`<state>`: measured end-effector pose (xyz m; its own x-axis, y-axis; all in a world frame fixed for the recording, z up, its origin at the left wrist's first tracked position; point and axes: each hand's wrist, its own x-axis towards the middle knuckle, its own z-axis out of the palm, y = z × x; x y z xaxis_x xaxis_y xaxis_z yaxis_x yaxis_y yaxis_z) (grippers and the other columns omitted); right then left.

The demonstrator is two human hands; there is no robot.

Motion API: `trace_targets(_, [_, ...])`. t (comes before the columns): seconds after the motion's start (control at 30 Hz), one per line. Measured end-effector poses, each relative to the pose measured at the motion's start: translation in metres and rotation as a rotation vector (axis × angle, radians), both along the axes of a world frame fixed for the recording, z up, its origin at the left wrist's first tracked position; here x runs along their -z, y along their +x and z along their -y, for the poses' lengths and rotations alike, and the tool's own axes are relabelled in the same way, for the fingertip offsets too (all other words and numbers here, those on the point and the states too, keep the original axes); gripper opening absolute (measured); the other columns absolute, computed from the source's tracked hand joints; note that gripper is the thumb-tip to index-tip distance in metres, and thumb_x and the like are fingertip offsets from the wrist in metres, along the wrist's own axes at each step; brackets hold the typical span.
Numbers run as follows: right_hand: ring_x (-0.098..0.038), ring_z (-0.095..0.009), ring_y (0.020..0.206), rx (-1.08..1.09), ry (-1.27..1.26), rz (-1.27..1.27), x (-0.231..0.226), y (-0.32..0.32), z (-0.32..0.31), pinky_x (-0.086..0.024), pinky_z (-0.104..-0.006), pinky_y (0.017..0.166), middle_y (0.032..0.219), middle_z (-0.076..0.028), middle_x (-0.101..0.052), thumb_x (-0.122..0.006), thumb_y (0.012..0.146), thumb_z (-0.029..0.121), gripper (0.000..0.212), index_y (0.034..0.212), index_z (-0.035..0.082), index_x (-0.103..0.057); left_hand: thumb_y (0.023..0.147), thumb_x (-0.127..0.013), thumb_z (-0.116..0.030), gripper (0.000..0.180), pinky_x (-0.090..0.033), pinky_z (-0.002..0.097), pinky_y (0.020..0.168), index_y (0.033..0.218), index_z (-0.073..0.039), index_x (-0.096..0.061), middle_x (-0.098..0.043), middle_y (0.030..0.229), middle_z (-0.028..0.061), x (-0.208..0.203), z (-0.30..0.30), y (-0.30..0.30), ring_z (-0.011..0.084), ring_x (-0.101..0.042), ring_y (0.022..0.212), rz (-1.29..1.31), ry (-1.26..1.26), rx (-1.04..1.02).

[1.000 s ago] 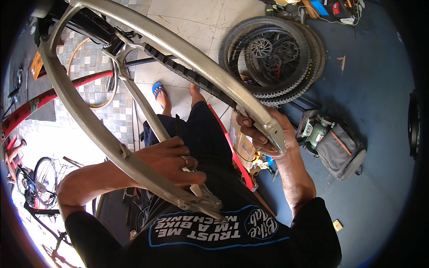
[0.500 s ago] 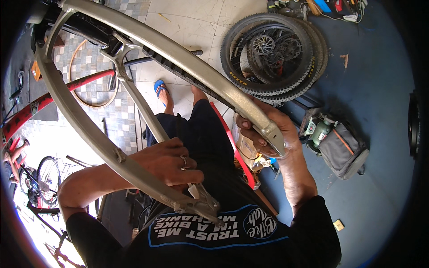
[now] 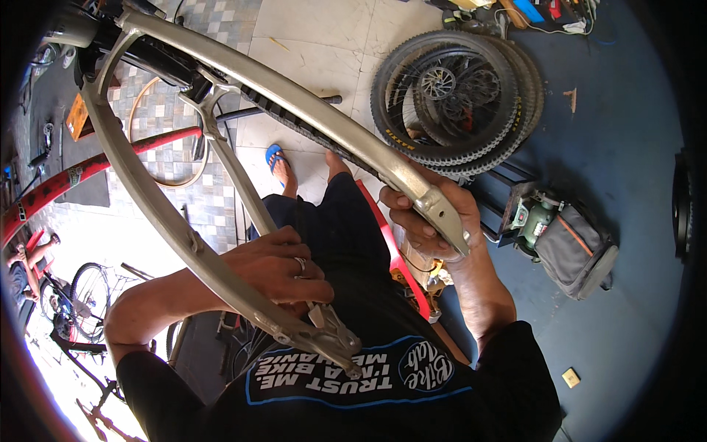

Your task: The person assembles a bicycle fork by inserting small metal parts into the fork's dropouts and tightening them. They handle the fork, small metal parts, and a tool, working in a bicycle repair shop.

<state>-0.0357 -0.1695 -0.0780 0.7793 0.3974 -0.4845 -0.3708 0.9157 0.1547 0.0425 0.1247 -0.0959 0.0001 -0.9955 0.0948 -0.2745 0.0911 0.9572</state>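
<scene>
A beige metal bicycle frame (image 3: 294, 103) spans the view from upper left toward my body, its forked rear end closest to me. My right hand (image 3: 449, 214) is closed round the tip of the right-hand arm, with fingers curled beneath it. Passing behind the left-hand arm, my left hand (image 3: 276, 269) has its fingers bent round the thinner inner strut (image 3: 239, 180); a ring shows on one finger. Part of its grip is hidden by the frame. Near that hand, the left arm ends in a metal dropout (image 3: 339, 342). A black ribbed strip (image 3: 287, 125) runs under the right arm.
Bicycle wheels (image 3: 445, 96) lie stacked on the floor, with a grey backpack (image 3: 578, 250) and green bench grinder (image 3: 534, 225) below them. A red frame tube (image 3: 96, 169) crosses at left. Bicycles (image 3: 81, 302) and a seated person (image 3: 33, 261) are at far left.
The view has shifted a little, so the frame and surroundings sit slightly further right and lower. Both hands keep their hold on the frame.
</scene>
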Motion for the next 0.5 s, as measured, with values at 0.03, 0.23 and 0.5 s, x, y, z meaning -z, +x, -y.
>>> trace_targets(0.03, [-0.074,-0.027,0.085,-0.007,0.019,0.012,0.001,-0.001,0.0,-0.064,-0.0284,0.062,0.125,-0.026,-0.062,-0.05,0.085,-0.001,0.075,0.157,-0.004,-0.028,0.086,-0.073,-0.014,0.03,-0.043,0.0404,0.092,0.115,-0.014,-0.063,-0.071,0.101,0.0082,-0.002,0.001,-0.001,0.0251,-0.066,0.094,0.024,-0.025,-0.033])
trace_targets(0.23, [-0.074,-0.029,0.088,-0.012,0.039,0.063,-0.002,-0.003,0.0,-0.065,-0.0301,0.064,0.13,-0.025,-0.061,-0.049,0.086,0.0,0.074,0.158,-0.002,-0.03,0.085,-0.075,-0.018,0.03,-0.043,0.0389,0.092,0.113,-0.016,-0.066,-0.07,0.102,0.0044,-0.016,-0.002,-0.004,0.0225,-0.066,0.096,0.09,0.008,-0.073])
trace_targets(0.5, [-0.069,-0.025,0.073,-0.095,-0.09,-0.004,-0.003,-0.005,0.002,-0.058,-0.0285,0.049,0.123,-0.021,-0.063,-0.052,0.087,0.008,0.074,0.158,0.001,-0.031,0.084,-0.076,-0.022,0.031,-0.041,0.0427,0.093,0.113,-0.017,-0.067,-0.069,0.102,0.0024,-0.018,-0.006,-0.007,0.0211,-0.065,0.097,0.086,0.021,-0.089])
